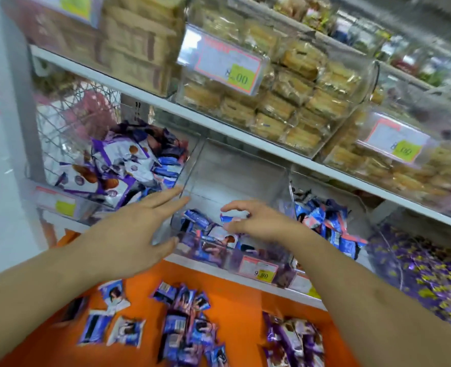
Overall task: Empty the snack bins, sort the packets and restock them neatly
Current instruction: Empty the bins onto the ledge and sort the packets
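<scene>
Our right hand point(256, 221) pinches a small blue foil snack packet point(229, 219) over the clear plastic bin point(235, 170); left hand point(137, 231) spread open.

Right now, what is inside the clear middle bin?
The middle bin holds a few blue packets low at its front; the right hand pinches one. The hand hides whatever lies under it.

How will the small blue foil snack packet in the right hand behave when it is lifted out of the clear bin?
The small blue foil snack packet is probably light: the right hand pinches it with fingertips only. Its glossy wrapper looks crinkled, so it may flex and feel slippery. Being flat, it should not roll in the clear plastic bin.
</scene>
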`<state>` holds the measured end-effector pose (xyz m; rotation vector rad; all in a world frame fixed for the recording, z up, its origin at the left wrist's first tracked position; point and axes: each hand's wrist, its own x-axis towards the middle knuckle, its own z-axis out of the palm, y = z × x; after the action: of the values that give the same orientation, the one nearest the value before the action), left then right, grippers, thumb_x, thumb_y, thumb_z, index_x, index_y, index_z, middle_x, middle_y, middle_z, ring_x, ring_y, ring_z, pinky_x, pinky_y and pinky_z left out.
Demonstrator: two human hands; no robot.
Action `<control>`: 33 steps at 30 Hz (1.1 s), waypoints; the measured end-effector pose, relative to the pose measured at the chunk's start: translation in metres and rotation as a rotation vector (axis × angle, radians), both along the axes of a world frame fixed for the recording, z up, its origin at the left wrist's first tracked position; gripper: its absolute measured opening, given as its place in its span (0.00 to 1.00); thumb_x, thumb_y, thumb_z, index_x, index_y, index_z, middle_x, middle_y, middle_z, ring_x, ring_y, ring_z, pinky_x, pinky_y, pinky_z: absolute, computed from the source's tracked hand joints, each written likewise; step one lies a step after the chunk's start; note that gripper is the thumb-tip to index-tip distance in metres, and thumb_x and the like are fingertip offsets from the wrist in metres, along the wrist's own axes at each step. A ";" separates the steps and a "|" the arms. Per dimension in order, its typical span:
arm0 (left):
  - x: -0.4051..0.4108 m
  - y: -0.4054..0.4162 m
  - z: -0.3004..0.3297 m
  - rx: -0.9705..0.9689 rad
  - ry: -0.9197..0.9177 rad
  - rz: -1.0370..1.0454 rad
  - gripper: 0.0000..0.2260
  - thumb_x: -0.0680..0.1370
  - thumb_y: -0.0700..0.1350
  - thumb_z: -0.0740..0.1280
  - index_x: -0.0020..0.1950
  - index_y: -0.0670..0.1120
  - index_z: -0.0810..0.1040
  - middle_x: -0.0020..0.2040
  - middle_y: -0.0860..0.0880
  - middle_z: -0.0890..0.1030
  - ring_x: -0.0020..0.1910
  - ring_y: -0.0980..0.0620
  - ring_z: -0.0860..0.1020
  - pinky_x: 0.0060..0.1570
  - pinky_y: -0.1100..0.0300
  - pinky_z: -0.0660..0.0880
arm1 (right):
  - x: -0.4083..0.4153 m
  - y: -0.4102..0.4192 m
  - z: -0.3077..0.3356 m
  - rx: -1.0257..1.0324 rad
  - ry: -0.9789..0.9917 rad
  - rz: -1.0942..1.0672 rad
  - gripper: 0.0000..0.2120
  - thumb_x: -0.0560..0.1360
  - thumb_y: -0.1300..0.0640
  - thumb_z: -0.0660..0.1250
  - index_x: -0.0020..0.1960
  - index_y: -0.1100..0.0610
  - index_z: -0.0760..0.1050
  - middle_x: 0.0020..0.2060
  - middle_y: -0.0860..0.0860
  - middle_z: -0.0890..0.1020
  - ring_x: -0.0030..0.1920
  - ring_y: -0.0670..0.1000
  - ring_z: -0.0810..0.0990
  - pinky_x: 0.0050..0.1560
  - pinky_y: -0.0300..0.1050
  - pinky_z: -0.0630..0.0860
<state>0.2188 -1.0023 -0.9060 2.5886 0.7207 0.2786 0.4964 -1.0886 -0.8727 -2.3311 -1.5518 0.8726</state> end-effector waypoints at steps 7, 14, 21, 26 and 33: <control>0.000 0.005 -0.006 0.001 -0.026 0.015 0.36 0.83 0.60 0.62 0.82 0.67 0.40 0.79 0.70 0.34 0.81 0.65 0.45 0.78 0.64 0.52 | -0.002 0.028 -0.041 -0.182 -0.211 0.166 0.27 0.71 0.36 0.78 0.68 0.37 0.77 0.70 0.43 0.75 0.69 0.48 0.74 0.66 0.45 0.71; 0.000 0.004 -0.005 -0.015 -0.051 0.022 0.35 0.82 0.60 0.63 0.83 0.66 0.46 0.80 0.71 0.36 0.81 0.63 0.50 0.76 0.62 0.58 | 0.011 0.023 -0.042 -0.034 -0.164 0.065 0.18 0.68 0.43 0.82 0.57 0.38 0.85 0.55 0.37 0.81 0.54 0.41 0.78 0.50 0.37 0.72; 0.003 0.002 -0.001 -0.026 -0.042 0.038 0.34 0.82 0.59 0.64 0.83 0.65 0.49 0.80 0.71 0.37 0.81 0.62 0.51 0.76 0.61 0.59 | 0.024 0.019 -0.053 0.045 -0.118 -0.095 0.24 0.69 0.42 0.82 0.63 0.44 0.84 0.59 0.41 0.82 0.57 0.43 0.79 0.54 0.40 0.73; 0.003 0.001 -0.001 -0.051 -0.054 0.036 0.33 0.82 0.58 0.65 0.82 0.65 0.51 0.80 0.71 0.39 0.81 0.62 0.52 0.76 0.61 0.60 | 0.016 0.018 -0.054 0.012 -0.190 0.021 0.20 0.67 0.48 0.83 0.58 0.49 0.86 0.49 0.45 0.86 0.49 0.49 0.84 0.51 0.47 0.82; 0.002 0.000 0.004 -0.037 -0.083 0.043 0.32 0.81 0.57 0.66 0.82 0.64 0.55 0.81 0.69 0.43 0.81 0.62 0.52 0.74 0.64 0.56 | 0.013 0.003 -0.023 0.276 -0.009 -0.212 0.13 0.68 0.56 0.84 0.51 0.50 0.87 0.38 0.54 0.87 0.40 0.59 0.87 0.43 0.59 0.85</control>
<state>0.2203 -1.0025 -0.9021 2.5132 0.7459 0.3807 0.5092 -1.0855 -0.8960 -2.2470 -1.3026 0.5603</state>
